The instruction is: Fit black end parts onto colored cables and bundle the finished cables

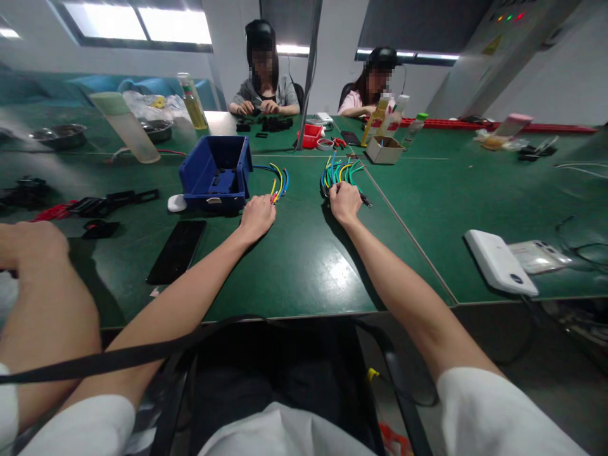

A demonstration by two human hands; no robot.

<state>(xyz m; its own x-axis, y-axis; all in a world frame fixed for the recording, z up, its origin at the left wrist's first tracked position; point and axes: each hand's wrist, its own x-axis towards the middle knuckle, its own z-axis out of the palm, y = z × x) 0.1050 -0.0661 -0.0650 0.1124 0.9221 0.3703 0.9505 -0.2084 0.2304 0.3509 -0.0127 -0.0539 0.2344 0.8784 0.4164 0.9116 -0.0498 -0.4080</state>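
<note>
1. The left hand (257, 217) lies knuckles up on the green worktop (304, 259), just beside the near right corner of the blue plastic bin (216, 172). Its fingers are curled shut on the near ends of a few loose wires (279, 179), yellow, blue and red, which fan away from the hand.
2. The right hand (344, 202) sits a little apart on the same level. Its fingers are clenched down over the near end of a thicker wire bundle (340, 171), mostly green with some yellow and blue. A dark tip pokes out to the right of the hand.
3. The two wire groups lie apart, one per hand. To my eye that keeps the few separate from the many, and gripping by the ends keeps the strands lined up and not tangled.
4. The bin stands tipped with its open side facing the person, I'd judge so the hollow can be seen and reached from the seat.
5. Both forearms stretch nearly straight out from the body, wrists low, palms down, hands resting on the worktop rather than raised.
6. A black phone (177, 251) lies flat nearer the left arm, and a white box (500, 261) sits well off to the right.
7. Another person's bare arm (42, 285) rests at the far left, and two more people sit across the worktop, busy with their own parts.
</note>
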